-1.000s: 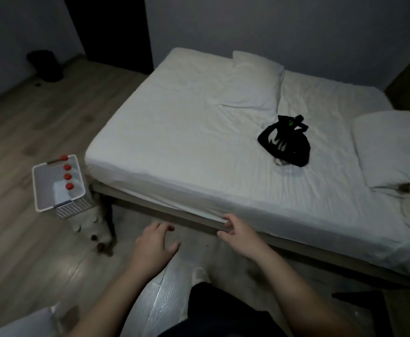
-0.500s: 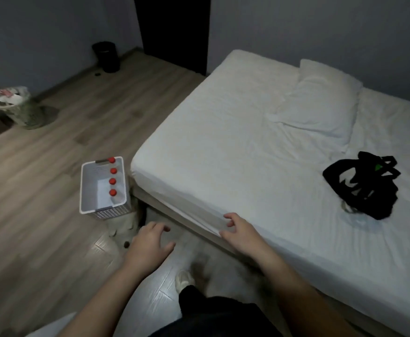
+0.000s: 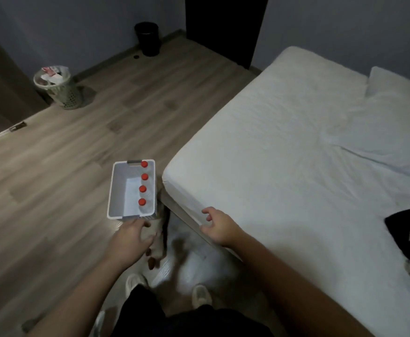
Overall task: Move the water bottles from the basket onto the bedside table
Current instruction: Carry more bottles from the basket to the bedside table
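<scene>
Basket (image 3: 120, 186): white, rectangular and open-topped, it stands on the wooden floor (image 3: 53, 178) just beside the near corner of the bed (image 3: 284, 154).
Basket contents: four clear water bottles (image 3: 142, 189) with red caps stand upright in one row along the basket's right wall, the side toward the bed. The left part of the basket shows only its pale bottom.
Left hand (image 3: 132, 237): reaches toward the basket's near edge with fingers loosely curled and nothing in them. Whether the fingertips touch the basket cannot be told.
Right hand (image 3: 219, 226): hangs over the bed's near edge, fingers relaxed and slightly bent, holding nothing. Contact with the sheet is not clear.
Wastebasket (image 3: 60, 93): pale with perforated sides, it stands by the far left wall. It holds crumpled paper and a scrap with red on it.
Bin (image 3: 148, 42): black and round, in the far corner; its inside is too dark to see.
Bed top: a white sheet with a pillow (image 3: 398, 93), and a black bag (image 3: 408, 229) lying at the right edge.
Feet: two pale shoes (image 3: 200, 294) on the floor below the hands.
</scene>
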Available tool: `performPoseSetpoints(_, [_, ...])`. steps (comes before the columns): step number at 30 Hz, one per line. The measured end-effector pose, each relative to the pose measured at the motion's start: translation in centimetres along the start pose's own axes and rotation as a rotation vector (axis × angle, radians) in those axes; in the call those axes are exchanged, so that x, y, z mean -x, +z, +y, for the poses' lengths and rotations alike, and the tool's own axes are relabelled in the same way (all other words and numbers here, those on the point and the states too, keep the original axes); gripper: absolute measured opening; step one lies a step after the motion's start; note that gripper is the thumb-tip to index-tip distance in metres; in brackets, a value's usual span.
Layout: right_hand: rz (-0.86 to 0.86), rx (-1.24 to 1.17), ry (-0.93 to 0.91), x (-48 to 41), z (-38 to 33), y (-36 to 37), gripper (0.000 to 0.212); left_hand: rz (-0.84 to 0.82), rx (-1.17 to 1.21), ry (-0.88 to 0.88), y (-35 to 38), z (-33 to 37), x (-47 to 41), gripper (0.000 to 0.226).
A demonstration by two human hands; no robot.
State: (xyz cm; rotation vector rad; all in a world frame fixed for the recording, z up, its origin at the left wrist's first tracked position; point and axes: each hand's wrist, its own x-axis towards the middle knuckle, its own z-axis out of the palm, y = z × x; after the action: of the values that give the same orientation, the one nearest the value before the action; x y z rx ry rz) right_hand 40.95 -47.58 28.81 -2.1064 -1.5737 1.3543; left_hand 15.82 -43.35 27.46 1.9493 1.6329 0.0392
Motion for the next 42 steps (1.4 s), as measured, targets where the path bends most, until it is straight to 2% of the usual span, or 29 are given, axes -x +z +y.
performPoseSetpoints(8, [0.035,-0.004,0.063,-11.7,-8.8,2.7,0.048,-0.112,-0.15,0.064,-6.4,-9.3,-13.6,0.033])
performPoseSetpoints(15, [0.019,-0.128,0.315,-23.8,-13.9,8.6,0.044,-0.286,-0.214,0.197,-9.7,-15.5,-29.6,0.041])
performPoseSetpoints(19, [0.024,-0.175,0.378,-31.1,-15.0,13.5,0.037,-0.345,-0.244,0.272,-7.4,-18.4,-37.4,0.047])
performPoseSetpoints(25, [0.177,-0.194,0.491,-40.3,-13.9,18.1,0.045,-0.389,-0.263,0.396,-1.7,-20.6,-45.1,0.064])
performPoseSetpoints(28, [0.163,-0.166,0.498,-43.7,-12.6,19.6,0.05,-0.439,-0.336,0.433,1.0,-21.2,-48.4,0.068])
performPoseSetpoints(31, [0.101,-0.103,0.498,-45.5,-11.7,20.5,0.05,-0.459,-0.421,0.557,2.8,-20.8,-50.3,0.067])
performPoseSetpoints(35, [0.128,-0.068,0.475,-47.4,-11.3,21.0,0.041,-0.448,-0.56,0.725,4.6,-20.1,-52.2,0.055])
performPoseSetpoints(38, [0.177,-0.03,0.461,-48.6,-10.9,21.5,0.041,-0.471,-0.595,0.754,5.8,-20.2,-53.4,0.05])
performPoseSetpoints(42, [0.176,0.002,0.434,-49.0,-10.3,21.7,0.041,-0.458,-0.515,0.746,6.9,-20.4,-53.9,0.045])
